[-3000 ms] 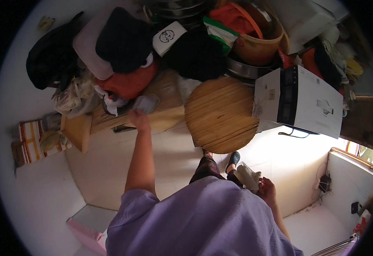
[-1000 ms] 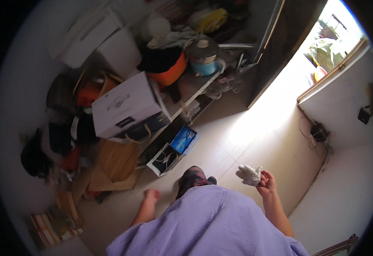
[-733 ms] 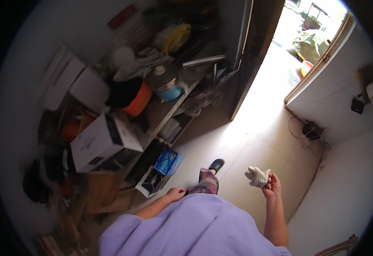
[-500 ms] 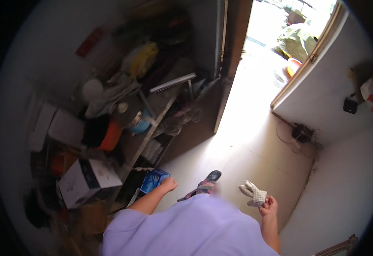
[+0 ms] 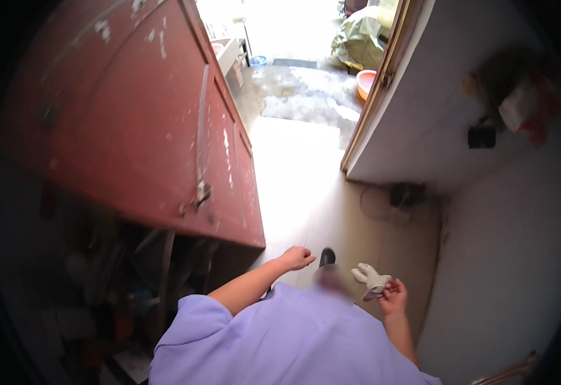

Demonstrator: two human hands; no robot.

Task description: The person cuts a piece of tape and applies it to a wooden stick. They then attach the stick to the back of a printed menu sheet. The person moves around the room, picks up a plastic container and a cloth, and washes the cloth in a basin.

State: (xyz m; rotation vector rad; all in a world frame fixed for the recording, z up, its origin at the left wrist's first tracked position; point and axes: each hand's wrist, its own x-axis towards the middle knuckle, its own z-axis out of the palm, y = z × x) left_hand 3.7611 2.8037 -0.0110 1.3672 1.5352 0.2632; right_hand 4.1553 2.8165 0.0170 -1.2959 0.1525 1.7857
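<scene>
Between the fingers of my right hand (image 5: pixel 394 298) is a whitish knitted work glove (image 5: pixel 373 281), its fingers dangling forward over the floor; whether it is one glove or a pair I cannot tell. My left hand (image 5: pixel 298 258) is out in front of my body with its fingers curled in, and nothing shows in it. It is nearest to the lower corner of a worn red wooden door (image 5: pixel 158 109), apart from it. A dark shoe (image 5: pixel 327 256) shows on the floor between my hands.
Past the open doorway lie bright ground, an orange basin (image 5: pixel 366 83) and a covered heap (image 5: pixel 359 40). At right, a bag (image 5: pixel 521 109) and a small black box (image 5: pixel 481 136) hang on the white wall. A dark device with a cable (image 5: pixel 407 194) sits by the wall's foot.
My view has shifted toward the doorway, and the red door now fills the left where cluttered shelves showed. My left hand has swung forward and right. The glove stays in my right hand.
</scene>
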